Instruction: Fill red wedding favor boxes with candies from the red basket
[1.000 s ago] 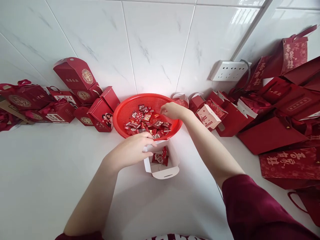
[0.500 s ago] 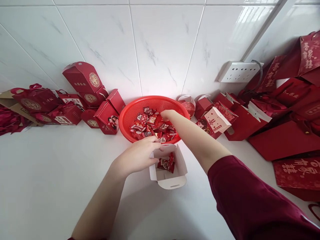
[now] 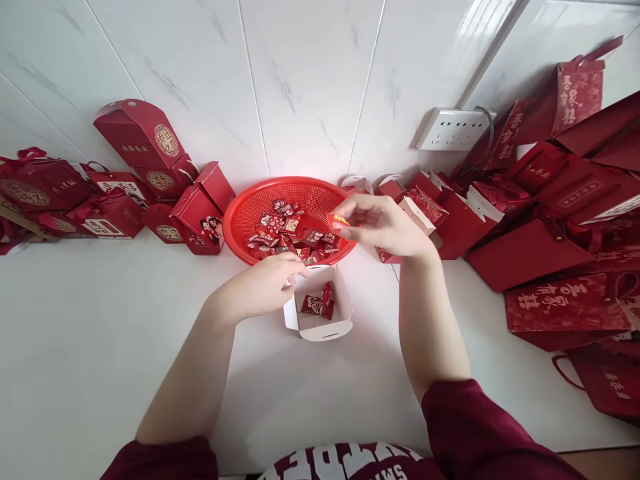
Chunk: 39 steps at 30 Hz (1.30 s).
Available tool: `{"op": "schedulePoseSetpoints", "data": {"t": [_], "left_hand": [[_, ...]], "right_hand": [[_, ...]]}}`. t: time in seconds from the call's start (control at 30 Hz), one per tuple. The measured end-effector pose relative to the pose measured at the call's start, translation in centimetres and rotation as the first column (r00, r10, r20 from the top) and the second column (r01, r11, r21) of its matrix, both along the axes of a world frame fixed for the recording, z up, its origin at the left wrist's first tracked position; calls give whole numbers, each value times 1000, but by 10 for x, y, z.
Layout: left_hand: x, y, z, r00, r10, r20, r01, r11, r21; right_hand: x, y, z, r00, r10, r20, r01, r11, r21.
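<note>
My right hand [image 3: 387, 223] pinches a small red-and-yellow wrapped candy [image 3: 337, 221] between thumb and fingers, raised over the right rim of the red plastic basket [image 3: 239, 227]. Wrapped candies [image 3: 290, 227], mostly red, lie in that basket. Just in front of it stands an open box [image 3: 343, 297] with white inner walls and its front flap folded outward. A few red candies [image 3: 316, 307] rest on its floor. My left hand [image 3: 263, 287] is closed on the box's left back edge, fingertips at the rim; part of its grip is hidden.
Red gift boxes [image 3: 197, 217] stand along the wall at left. More red boxes and bags [image 3: 530, 250] are piled at right, with several boxes [image 3: 425, 200] beside the basket. A white power strip [image 3: 455, 130] with a cable is on the tiled wall.
My right hand has come up out of the basket and to the right, with a candy now in its fingers. The left hand stays at the box. The camera view has shifted.
</note>
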<state>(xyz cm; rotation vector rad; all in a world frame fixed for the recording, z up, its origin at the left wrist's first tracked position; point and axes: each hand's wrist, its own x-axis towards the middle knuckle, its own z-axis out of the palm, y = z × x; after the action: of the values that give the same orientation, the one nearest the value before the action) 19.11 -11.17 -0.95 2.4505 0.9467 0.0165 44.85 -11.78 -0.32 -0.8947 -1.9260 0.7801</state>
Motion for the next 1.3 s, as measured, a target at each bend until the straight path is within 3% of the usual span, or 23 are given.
{"op": "schedulePoseSetpoints", "data": {"t": [0.07, 0.13, 0.27, 0.47, 0.67, 0.87, 1.03, 1.13, 1.3], "left_hand": [[1, -3, 2, 1000, 1, -24, -1, 1000, 9], [2, -7, 3, 998, 13, -54, -12, 1000, 21], [3, -14, 6, 996, 57, -73, -57, 998, 11], [-1, -17, 11, 998, 60, -27, -60, 998, -1], [-4, -18, 23, 999, -14, -34, 11, 997, -81], [-4, -18, 27, 991, -119, -59, 109, 984, -142], [-4, -11, 24, 982, -174, -66, 159, 968, -196], [1, -7, 17, 983, -182, -16, 172, 954, -247], [13, -7, 3, 998, -64, 8, 64, 977, -204]], "right_hand": [[3, -26, -1, 992, 126, 8, -125, 988, -88], [1, -39, -5, 972, 195, 134, -169, 969, -179], [-5, -46, -12, 949, 99, 300, -30, 973, -228], [10, -73, 3, 913, -81, 400, 151, 978, -146], [11, -91, -5, 850, 72, 522, 25, 984, -177], [-1, -82, -16, 765, 5, 645, 166, 965, -204], [-8, -76, -26, 746, -98, 659, 285, 941, -182], [-14, -77, -44, 794, -202, 573, 311, 945, -98], [-23, -87, -69, 881, -242, 406, 293, 954, -67]]}}
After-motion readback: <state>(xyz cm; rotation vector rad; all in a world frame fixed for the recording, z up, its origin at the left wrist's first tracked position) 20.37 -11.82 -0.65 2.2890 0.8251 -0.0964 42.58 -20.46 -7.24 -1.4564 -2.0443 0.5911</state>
